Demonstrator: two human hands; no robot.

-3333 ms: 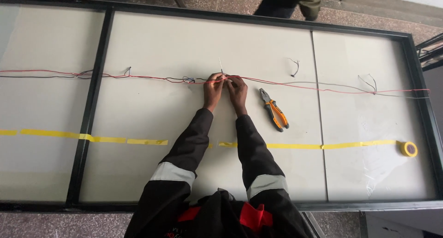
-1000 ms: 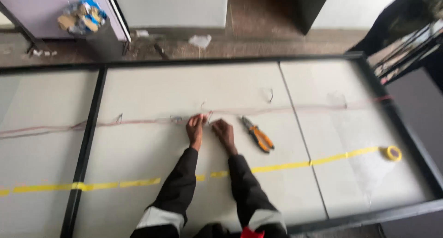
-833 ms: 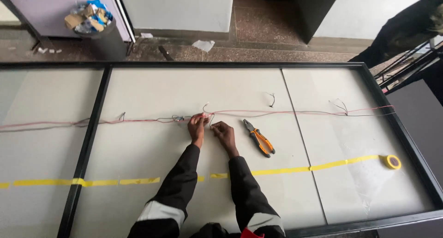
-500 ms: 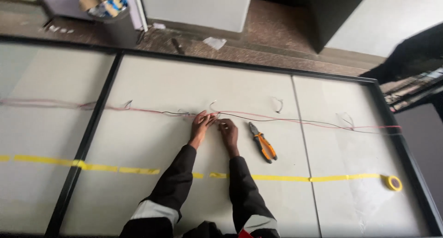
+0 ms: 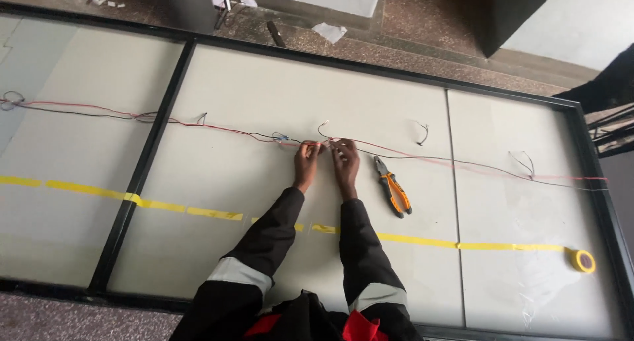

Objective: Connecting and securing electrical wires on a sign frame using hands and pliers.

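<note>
My left hand [image 5: 307, 157] and right hand [image 5: 344, 160] both pinch the red wire [image 5: 231, 130] mid-panel (fingertips nearly touching) | white panel [image 5: 277, 90] underneath | orange-handled pliers [image 5: 393, 188] just right of my right hand | yellow tape roll [image 5: 582, 260] far right.

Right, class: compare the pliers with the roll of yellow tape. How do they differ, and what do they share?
The pliers are long, with orange-and-black handles; the roll of yellow tape is a small ring. The pliers lie just beside the right hand; the roll sits far off by the panel's right edge. A yellow strip runs from the roll; the pliers lie apart from it. Both rest unheld on the pale panel.
</note>
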